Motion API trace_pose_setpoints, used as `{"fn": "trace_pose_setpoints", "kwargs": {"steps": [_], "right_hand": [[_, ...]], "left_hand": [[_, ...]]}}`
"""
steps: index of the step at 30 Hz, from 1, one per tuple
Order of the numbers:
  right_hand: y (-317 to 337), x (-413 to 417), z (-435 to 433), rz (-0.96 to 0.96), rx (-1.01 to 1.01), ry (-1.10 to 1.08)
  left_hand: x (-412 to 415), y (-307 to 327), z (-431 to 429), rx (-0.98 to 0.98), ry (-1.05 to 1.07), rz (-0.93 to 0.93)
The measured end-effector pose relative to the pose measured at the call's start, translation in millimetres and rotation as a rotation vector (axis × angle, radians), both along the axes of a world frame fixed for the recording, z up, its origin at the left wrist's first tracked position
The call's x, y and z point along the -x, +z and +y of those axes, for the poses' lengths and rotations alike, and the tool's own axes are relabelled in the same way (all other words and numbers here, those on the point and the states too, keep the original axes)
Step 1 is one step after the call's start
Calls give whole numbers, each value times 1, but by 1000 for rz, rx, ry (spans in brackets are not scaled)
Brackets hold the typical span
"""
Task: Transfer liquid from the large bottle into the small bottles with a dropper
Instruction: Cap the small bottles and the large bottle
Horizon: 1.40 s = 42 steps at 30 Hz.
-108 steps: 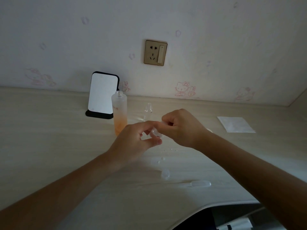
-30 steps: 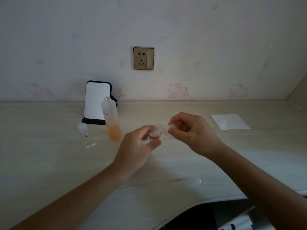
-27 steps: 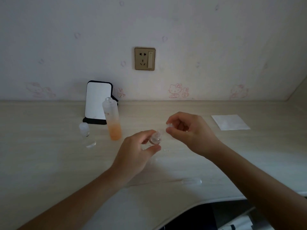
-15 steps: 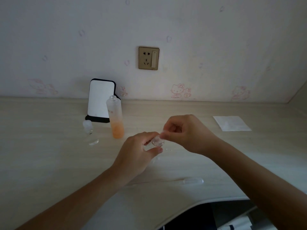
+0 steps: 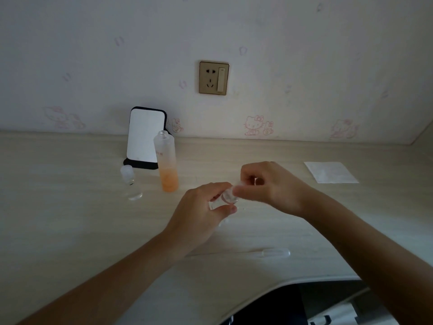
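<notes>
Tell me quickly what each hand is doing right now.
Left hand: grips the small clear bottle.
Right hand: pinches a small pale cap at that bottle's mouth.

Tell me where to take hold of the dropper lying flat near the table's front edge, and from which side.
Pinch the dropper at its wide bulb, the right end, coming down from above with fingers across its width. It lies flat on the table with the thin stem pointing left, so the bulb probably offers the only real purchase.
</notes>
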State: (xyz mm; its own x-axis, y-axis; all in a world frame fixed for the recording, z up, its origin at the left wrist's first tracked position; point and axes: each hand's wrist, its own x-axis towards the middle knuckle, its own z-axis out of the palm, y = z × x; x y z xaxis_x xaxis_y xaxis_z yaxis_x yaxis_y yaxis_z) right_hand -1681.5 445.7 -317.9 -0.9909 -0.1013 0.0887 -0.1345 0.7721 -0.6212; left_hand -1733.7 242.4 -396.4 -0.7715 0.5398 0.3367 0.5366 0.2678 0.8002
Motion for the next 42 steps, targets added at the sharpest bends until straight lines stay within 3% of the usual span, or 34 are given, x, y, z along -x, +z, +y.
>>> {"fn": "trace_pose_setpoints", "kwargs": {"steps": [6, 18, 24, 34, 39, 42], "right_hand": [[-6, -1, -8, -32, -28, -76], [-17, -10, -13, 123, -81, -83], [-18, -6, -16, 31, -159, -113], [-34, 1, -21, 174, -206, -228], [-40, 0, -27, 199, -97, -256], [-42, -13, -27, 174, 44, -140]], "left_hand": [[-1, -2, -1, 6, -10, -57], [-2, -6, 1, 29, -65, -57], [-5, -7, 2, 35, -67, -84], [-9, -8, 5, 11, -72, -55], [-7, -1, 0, 72, 13, 76], [-1, 5, -13, 38, 87, 90]]}}
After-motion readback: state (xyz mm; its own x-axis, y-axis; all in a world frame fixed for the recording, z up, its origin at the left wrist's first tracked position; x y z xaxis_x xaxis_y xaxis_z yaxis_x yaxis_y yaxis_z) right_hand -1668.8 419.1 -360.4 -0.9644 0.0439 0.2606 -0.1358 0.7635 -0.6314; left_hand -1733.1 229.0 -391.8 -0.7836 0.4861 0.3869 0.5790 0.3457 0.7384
